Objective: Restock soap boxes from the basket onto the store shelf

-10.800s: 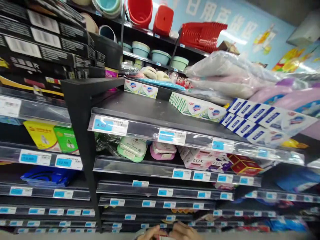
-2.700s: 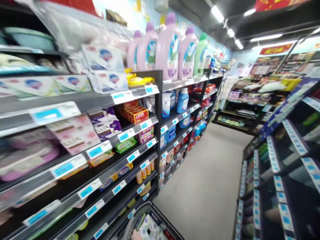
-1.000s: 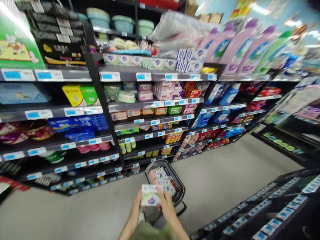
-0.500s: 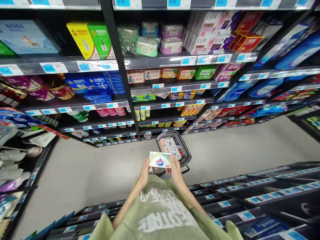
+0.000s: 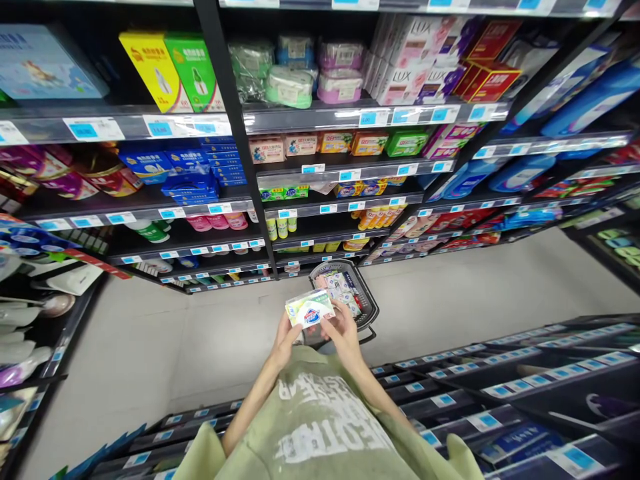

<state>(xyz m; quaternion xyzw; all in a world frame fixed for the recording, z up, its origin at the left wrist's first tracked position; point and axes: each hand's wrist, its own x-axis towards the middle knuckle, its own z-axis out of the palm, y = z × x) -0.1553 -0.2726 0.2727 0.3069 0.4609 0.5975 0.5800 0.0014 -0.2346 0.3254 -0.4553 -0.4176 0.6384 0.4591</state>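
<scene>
I hold a small white and green soap box (image 5: 309, 308) with a red and blue logo in front of my chest. My left hand (image 5: 285, 340) grips its left end from below, fingers curled. At the box's right end, my right hand (image 5: 342, 331) is closed on it. Just beyond the box, a dark shopping basket (image 5: 367, 307) stands on the floor with several similar packs inside.
Black shelves with blue price tags run across the front, stocked with soap boxes (image 5: 400, 77), bottles (image 5: 280, 228) and blue packs (image 5: 193, 173). More shelving (image 5: 500, 393) lies behind me at the lower right and at the left. Grey floor (image 5: 150, 347) runs between them.
The view swung from the upper shelves and the aisle down to my hands. Over the last half second the box has tilted slightly and my hands rose a little.
</scene>
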